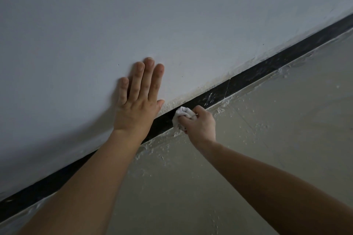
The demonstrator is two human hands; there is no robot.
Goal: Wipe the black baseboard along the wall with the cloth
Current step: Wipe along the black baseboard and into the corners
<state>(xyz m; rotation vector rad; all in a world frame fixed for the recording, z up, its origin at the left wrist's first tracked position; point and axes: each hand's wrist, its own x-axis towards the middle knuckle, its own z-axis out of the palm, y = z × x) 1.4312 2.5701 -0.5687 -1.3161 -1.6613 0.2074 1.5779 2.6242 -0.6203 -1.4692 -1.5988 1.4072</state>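
The black baseboard (254, 71) runs diagonally from the lower left to the upper right, between the white wall and the floor. White smears and specks mark it to the right of the cloth. My right hand (200, 124) is closed around a small bunched white cloth (182, 113) and presses it against the baseboard near the middle of the view. My left hand (139, 97) lies flat on the wall just above the baseboard, fingers stretched out and holding nothing. My left forearm hides part of the baseboard below it.
The white wall (133, 15) fills the upper left. The pale floor (267, 129) at the lower right carries crusted white plaster spatter along the joint with the baseboard.
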